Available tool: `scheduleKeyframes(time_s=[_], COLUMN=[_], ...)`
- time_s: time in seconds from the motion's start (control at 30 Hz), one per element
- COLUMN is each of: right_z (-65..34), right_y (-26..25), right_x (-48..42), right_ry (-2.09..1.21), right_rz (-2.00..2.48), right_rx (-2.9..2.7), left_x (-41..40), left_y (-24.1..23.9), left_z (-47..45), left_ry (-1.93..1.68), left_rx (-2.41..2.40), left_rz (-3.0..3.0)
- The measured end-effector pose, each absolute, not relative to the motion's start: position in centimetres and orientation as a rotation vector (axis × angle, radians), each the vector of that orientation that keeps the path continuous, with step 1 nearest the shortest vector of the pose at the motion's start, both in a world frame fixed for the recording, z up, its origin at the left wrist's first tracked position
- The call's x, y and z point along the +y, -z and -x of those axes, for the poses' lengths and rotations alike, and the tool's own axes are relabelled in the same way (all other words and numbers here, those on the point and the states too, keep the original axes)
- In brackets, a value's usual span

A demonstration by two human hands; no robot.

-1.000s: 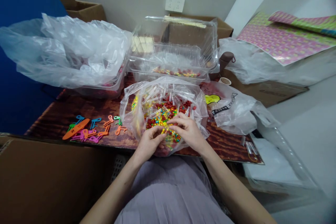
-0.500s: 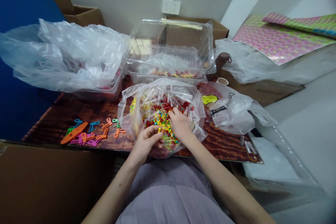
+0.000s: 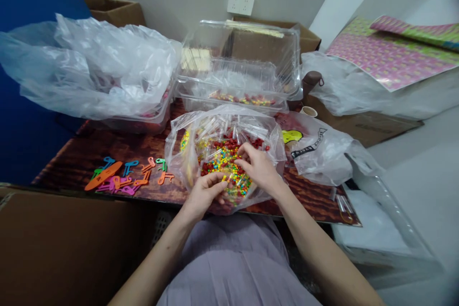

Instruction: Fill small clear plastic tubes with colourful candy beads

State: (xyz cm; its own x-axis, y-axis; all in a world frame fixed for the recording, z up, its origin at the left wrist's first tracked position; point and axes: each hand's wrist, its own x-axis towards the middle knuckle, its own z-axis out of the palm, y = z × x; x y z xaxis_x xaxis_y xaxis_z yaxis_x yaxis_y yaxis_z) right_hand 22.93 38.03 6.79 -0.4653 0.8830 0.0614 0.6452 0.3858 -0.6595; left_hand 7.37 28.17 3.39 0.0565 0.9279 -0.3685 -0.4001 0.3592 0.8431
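Observation:
An open clear plastic bag (image 3: 175, 136) holds many small pieces, with yellow, blue and green ones (image 3: 229, 160) in the middle and red ones (image 3: 260, 143) around them. Clear thin tubes (image 3: 229, 124) lie at the bag's far side. At the bag's near edge, my left hand (image 3: 205, 193) pinches something small and yellow between thumb and forefinger. My right hand (image 3: 258, 168) hovers just over the coloured pieces, its thumb and fingers drawn together. Whatever it holds, if anything, is too small to make out.
Colourful plastic clips (image 3: 122, 179) lie on the table at left. Behind stand a clear lidded box (image 3: 236, 88) and a bag-covered tub (image 3: 143, 122). A printed plastic bag (image 3: 319, 153), a paper cup (image 3: 309, 112) and loose clear tubes (image 3: 344, 204) are at right.
My right hand has drawn back a little to the right from the coloured pieces, its fingers now pinched. My left hand keeps its pinch near the bag's edge. The view has shifted slightly.

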Motion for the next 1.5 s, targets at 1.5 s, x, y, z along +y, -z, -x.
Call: scheduleKeyframes(time_s=[1.5], right_z=[-22.4], right_y=[-4.0], right_x=[38.2], right_ry=[-0.251], right_rz=[1.349], right_rx=[-2.529], left_x=[27.8], left_y=[-3.1], left_z=[-8.5], left_ry=[-1.204], left_rx=[0.991], left_rz=[-0.520])
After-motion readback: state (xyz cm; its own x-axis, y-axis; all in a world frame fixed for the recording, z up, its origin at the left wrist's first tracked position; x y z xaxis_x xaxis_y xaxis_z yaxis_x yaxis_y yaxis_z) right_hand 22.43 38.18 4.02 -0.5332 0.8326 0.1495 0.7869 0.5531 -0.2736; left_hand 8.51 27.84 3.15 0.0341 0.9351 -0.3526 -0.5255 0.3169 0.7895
